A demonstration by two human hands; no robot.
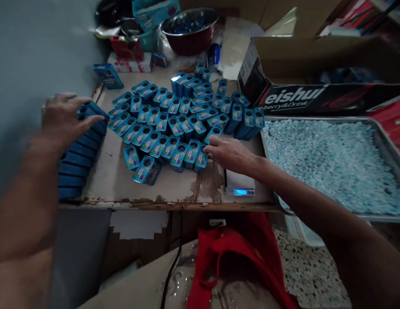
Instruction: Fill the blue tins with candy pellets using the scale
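Note:
Many small blue printed boxes (161,121) stand on end in close rows on the worn table, most with a dark round hole in the top. My right hand (230,152) is at the right end of the front row, fingers curled and fingertips against a blue box (200,159). At the left, my left hand (62,120) is over the far end of a row of stacked blue boxes (79,161), thumb and fingers spread apart. Its palm side hides part of that row. Two boxes (143,169) sit out in front of the group.
A metal tray (377,124) full of pale blue pellets lies at the right, a cardboard box (261,92) behind it. A small digital scale (240,182) with a lit display is near the front edge. A bowl (187,43) and a can (214,55) stand at the back.

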